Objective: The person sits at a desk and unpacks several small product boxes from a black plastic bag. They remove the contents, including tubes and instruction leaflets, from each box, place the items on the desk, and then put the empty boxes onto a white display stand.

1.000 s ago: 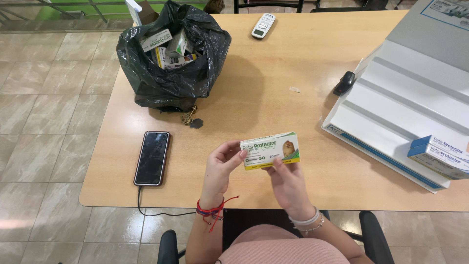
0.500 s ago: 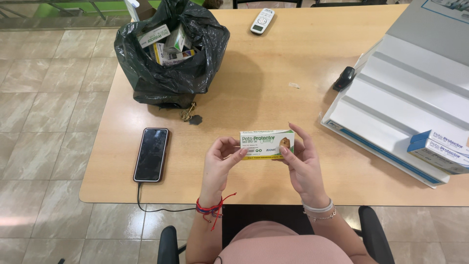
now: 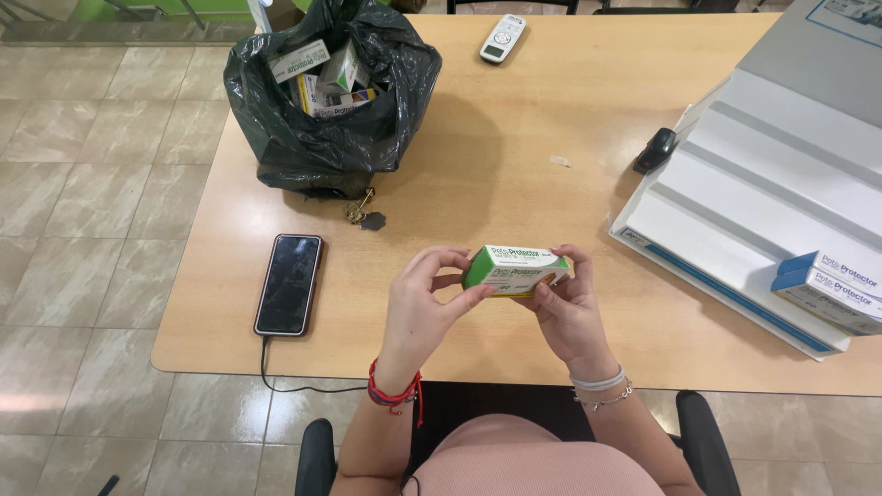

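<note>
Green-and-white small carton [image 3: 513, 270] held in both hands above the table's near edge, roughly mid-width, not touching the wood. Left hand [image 3: 421, 308] pinches the left end, fingertips closed on it; right hand [image 3: 568, 308] cups the right end, fingers curled around the back. Box tilted, top face toward camera, long and flat, green band with a yellow strip low on the front, corners look crisp, flaps seem shut.

Risk, my read: grip is fingertip-only on the left, so a twist could pop the carton loose onto the wooden table [image 3: 514, 138] or off the near edge to the tile floor. Squeezing could dent the thin card. Phone [image 3: 289, 284] lies near the near-left corner, well apart.
</note>
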